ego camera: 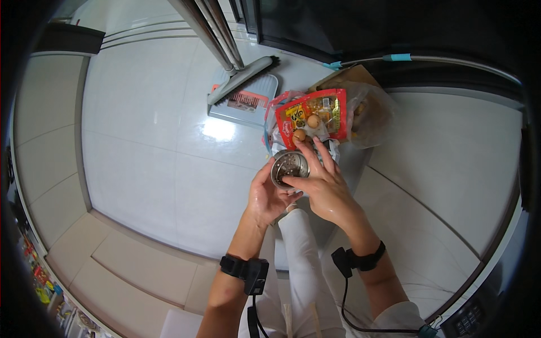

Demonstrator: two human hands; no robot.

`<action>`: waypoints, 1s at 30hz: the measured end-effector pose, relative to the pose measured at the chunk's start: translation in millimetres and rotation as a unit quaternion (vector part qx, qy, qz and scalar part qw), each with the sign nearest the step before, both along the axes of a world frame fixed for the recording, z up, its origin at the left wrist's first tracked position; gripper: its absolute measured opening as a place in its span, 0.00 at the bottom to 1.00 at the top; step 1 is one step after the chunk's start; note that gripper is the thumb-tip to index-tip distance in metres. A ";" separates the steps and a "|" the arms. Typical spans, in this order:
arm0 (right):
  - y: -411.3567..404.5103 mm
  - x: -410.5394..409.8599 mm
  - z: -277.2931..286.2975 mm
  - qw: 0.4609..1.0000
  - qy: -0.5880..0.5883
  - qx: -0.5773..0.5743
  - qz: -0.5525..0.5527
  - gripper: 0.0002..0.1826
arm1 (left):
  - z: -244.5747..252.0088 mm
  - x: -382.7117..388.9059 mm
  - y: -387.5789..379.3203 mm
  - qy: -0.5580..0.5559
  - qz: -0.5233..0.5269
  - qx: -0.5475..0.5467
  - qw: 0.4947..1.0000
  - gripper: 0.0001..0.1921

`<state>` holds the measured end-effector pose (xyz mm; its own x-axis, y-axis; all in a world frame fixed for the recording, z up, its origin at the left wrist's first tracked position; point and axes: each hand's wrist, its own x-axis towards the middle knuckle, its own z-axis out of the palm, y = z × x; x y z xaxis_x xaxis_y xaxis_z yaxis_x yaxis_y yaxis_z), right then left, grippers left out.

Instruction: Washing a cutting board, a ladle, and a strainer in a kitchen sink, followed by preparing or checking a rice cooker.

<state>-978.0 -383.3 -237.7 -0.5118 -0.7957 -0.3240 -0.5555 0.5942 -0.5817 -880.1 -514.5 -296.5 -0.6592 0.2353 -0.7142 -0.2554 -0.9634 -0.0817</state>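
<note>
My left hand (pixel 266 192) holds a small perforated metal strainer basket (pixel 301 160), its fingers around the near and left side. The basket is tilted so that its inside, with holes and a few dark bits, faces me. My right hand (pixel 327 186) reaches over it from the right. Its thumb dips inside the basket, while its other fingers spread past the far rim. Just beyond lie a red food packet (pixel 310 101) and two brown eggshells (pixel 313 121), on top of a filled plastic rubbish bag (pixel 374 122). Whether the shells are whole cannot be seen.
A broom (pixel 245 78) and a grey dustpan (pixel 236 110) stand on the tiled floor (pixel 135 139) behind the bag. Beige cabinets (pixel 135 274) run along the left and near sides. Pale panels (pixel 444 160) lie right, below a pole (pixel 456 61).
</note>
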 end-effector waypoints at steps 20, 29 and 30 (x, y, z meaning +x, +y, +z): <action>5.0 8.2 -9.0 0.998 0.027 0.011 -0.050 0.31 | 4.8 -5.0 4.7 -0.042 -0.007 -0.022 0.999 0.24; 1.3 6.7 -1.9 0.996 -0.013 -0.014 -0.089 0.32 | 11.8 -4.6 6.0 -0.027 0.009 0.005 1.000 0.23; 1.9 7.4 -3.0 0.996 -0.013 -0.014 -0.089 0.32 | 14.0 -5.7 6.0 -0.027 0.009 0.005 1.000 0.23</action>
